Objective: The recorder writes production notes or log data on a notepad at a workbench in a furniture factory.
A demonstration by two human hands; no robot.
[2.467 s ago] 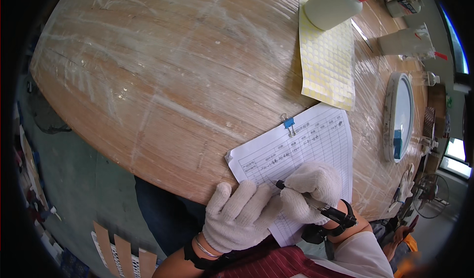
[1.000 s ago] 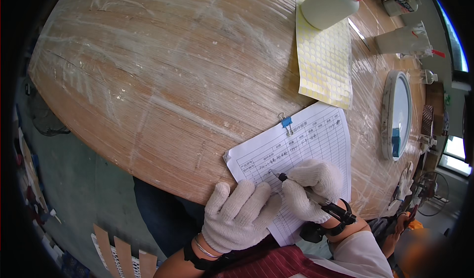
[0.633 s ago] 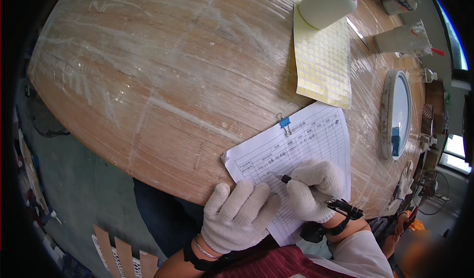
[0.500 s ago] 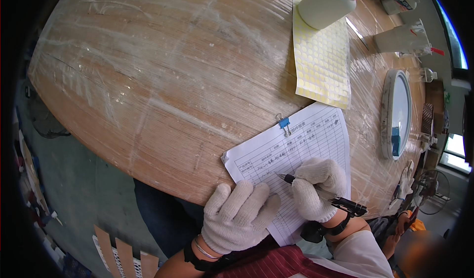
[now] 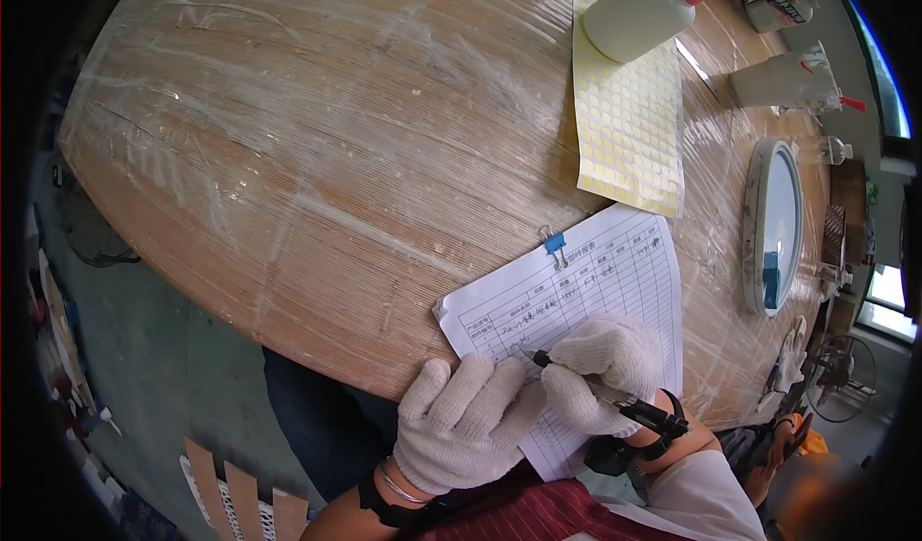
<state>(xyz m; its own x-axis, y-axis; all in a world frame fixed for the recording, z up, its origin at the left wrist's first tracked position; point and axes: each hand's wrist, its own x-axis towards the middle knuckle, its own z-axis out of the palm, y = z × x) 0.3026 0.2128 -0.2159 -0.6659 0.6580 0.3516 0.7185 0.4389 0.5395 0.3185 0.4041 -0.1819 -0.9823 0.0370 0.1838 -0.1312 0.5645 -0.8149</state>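
A black pen [image 5: 645,409] sits pinched in my right hand [image 5: 607,368], its tip on the form's upper left part. The paper form [image 5: 629,296] is a stack of printed sheets with a ruled table and some handwriting. A blue binder clip [image 5: 556,244] grips its top edge. My left hand [image 5: 468,421] lies flat with fingers stretched over the form's lower left edge. White knitted gloves cover both hands, and the right one hides part of the table's rows.
Beyond the form lies a yellow dotted sticker sheet [image 5: 629,138] with a red-capped squeeze bottle [image 5: 639,18] on it. At right are a round-rimmed lid or tub [image 5: 754,224] and a whitish cup [image 5: 786,82]. Plastic film covers the wooden table [image 5: 317,138]. Another person's hand [image 5: 764,474] shows at lower right.
My right hand has shifted slightly left with the pen, whose tip has moved left and a little toward me on the form. The left hand stays in place.
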